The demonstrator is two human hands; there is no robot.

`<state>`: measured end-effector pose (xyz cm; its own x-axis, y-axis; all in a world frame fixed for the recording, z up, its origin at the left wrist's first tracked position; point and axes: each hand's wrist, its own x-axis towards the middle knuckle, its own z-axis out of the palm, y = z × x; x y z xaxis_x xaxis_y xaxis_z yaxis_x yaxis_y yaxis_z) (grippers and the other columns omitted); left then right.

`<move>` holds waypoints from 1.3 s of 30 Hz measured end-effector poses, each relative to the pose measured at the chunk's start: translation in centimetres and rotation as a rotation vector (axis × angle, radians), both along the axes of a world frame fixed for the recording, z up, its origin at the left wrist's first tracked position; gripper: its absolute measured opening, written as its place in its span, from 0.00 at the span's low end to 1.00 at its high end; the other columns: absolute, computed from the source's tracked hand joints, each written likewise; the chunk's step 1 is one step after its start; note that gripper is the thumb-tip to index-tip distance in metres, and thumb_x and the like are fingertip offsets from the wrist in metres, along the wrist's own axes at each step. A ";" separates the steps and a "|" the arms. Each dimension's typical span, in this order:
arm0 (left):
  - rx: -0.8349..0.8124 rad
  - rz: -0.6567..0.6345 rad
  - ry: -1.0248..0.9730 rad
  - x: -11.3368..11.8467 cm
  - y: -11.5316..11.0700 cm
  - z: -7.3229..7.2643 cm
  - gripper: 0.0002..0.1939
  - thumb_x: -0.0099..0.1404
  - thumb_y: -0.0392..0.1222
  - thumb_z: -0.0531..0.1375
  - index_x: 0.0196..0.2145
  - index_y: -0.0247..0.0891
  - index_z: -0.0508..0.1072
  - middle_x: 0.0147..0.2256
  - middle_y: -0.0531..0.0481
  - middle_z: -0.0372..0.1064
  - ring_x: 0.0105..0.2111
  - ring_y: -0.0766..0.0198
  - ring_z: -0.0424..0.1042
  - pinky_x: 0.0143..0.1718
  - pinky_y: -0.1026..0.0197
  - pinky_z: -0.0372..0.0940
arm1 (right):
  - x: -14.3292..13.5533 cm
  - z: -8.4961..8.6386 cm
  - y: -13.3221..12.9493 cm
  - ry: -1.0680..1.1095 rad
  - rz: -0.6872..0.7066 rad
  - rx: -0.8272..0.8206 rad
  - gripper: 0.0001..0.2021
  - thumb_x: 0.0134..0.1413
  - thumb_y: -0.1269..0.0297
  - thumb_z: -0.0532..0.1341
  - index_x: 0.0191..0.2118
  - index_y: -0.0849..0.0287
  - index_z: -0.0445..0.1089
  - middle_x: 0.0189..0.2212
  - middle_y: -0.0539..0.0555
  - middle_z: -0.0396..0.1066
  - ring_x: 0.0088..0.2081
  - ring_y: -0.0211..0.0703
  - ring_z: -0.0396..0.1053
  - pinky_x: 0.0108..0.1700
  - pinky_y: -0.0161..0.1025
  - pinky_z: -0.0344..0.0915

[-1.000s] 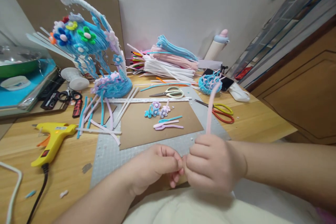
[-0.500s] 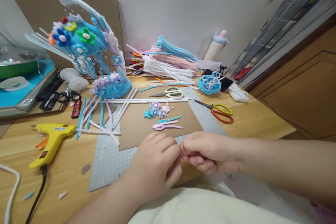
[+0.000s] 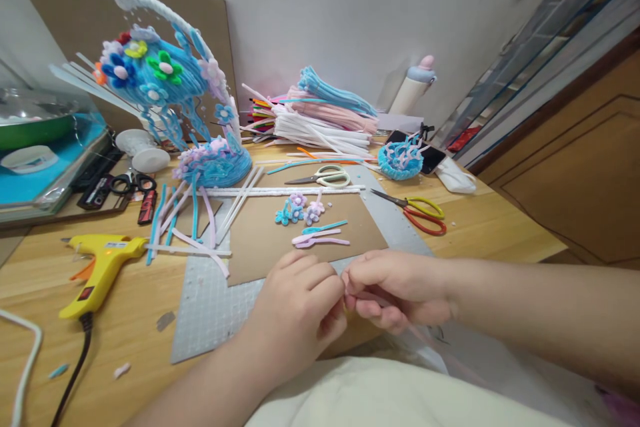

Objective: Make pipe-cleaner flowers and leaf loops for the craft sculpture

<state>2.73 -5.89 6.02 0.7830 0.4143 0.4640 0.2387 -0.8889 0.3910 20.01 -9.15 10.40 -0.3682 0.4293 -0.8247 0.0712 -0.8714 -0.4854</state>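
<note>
Close in front of my body, both hands meet at their fingertips. My left hand (image 3: pixel 305 303) is closed, back of the hand upward, its fingertips pinched against those of my right hand. A thin pale pink pipe cleaner (image 3: pixel 375 298) runs across the curled fingers of my right hand (image 3: pixel 400 290), and its blurred tail hangs down to the lower right. The end between the fingertips is mostly hidden. Just beyond the hands, on a cardboard sheet (image 3: pixel 265 253), lie bent blue and lilac pipe cleaner pieces (image 3: pixel 320 240) and several small pipe cleaner flowers (image 3: pixel 297 210).
A yellow glue gun (image 3: pixel 100 267) lies at left. Scissors with red and yellow handles (image 3: pixel 425 213) and cream-handled scissors (image 3: pixel 333 177) lie beyond the hands. A blue flowered pipe cleaner lamp (image 3: pixel 165 80), pipe cleaner bundles (image 3: pixel 325 123) and a small blue basket (image 3: pixel 400 159) stand behind.
My right hand has turned and its fingers have loosened slightly, so the pink pipe cleaner now shows across them. My left hand has hardly moved.
</note>
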 end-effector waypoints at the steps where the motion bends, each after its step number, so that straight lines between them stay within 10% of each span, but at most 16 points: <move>1: 0.015 -0.002 -0.003 0.0 0.0 -0.1 0.07 0.52 0.28 0.53 0.24 0.38 0.63 0.23 0.54 0.63 0.26 0.66 0.58 0.31 0.61 0.53 | 0.0 -0.1 -0.1 0.002 0.009 0.014 0.04 0.40 0.68 0.51 0.23 0.60 0.61 0.13 0.43 0.55 0.13 0.27 0.46 0.16 0.29 0.39; 9: -0.238 0.045 -0.053 0.2 -0.7 0.3 0.06 0.49 0.28 0.53 0.21 0.37 0.62 0.19 0.57 0.59 0.23 0.68 0.57 0.32 0.61 0.53 | -0.9 -1.5 -1.2 -0.426 0.138 0.733 0.05 0.37 0.71 0.54 0.19 0.59 0.55 0.16 0.42 0.50 0.21 0.31 0.47 0.21 0.31 0.44; 17: -1.290 0.111 -0.038 0.5 -0.6 1.2 0.03 0.47 0.34 0.52 0.20 0.37 0.64 0.17 0.58 0.56 0.20 0.70 0.55 0.23 0.66 0.51 | -0.2 -0.8 -2.1 -0.890 0.676 1.902 0.09 0.47 0.72 0.54 0.20 0.58 0.59 0.17 0.47 0.57 0.21 0.36 0.48 0.24 0.38 0.41; 20: -1.578 0.048 -0.076 0.6 -0.3 1.1 0.02 0.47 0.35 0.53 0.19 0.36 0.64 0.15 0.57 0.59 0.19 0.70 0.57 0.25 0.66 0.54 | 0.2 -0.7 -1.8 -0.960 0.808 2.100 0.11 0.51 0.72 0.53 0.20 0.57 0.60 0.16 0.48 0.57 0.21 0.37 0.48 0.24 0.39 0.39; 29: -1.457 0.102 -0.428 0.5 1.2 0.5 0.12 0.52 0.45 0.65 0.26 0.35 0.68 0.23 0.56 0.65 0.25 0.70 0.64 0.30 0.65 0.60 | 0.4 -0.3 -0.7 -0.803 0.352 1.285 0.07 0.52 0.69 0.54 0.24 0.58 0.60 0.17 0.44 0.55 0.20 0.32 0.51 0.22 0.32 0.45; 39: -1.425 0.331 -0.783 -0.2 3.7 0.4 0.13 0.51 0.37 0.66 0.34 0.37 0.68 0.26 0.57 0.66 0.25 0.73 0.65 0.30 0.68 0.61 | -2.1 -1.5 3.9 -0.190 0.114 0.768 0.06 0.52 0.63 0.53 0.29 0.59 0.61 0.19 0.45 0.61 0.19 0.32 0.61 0.22 0.30 0.58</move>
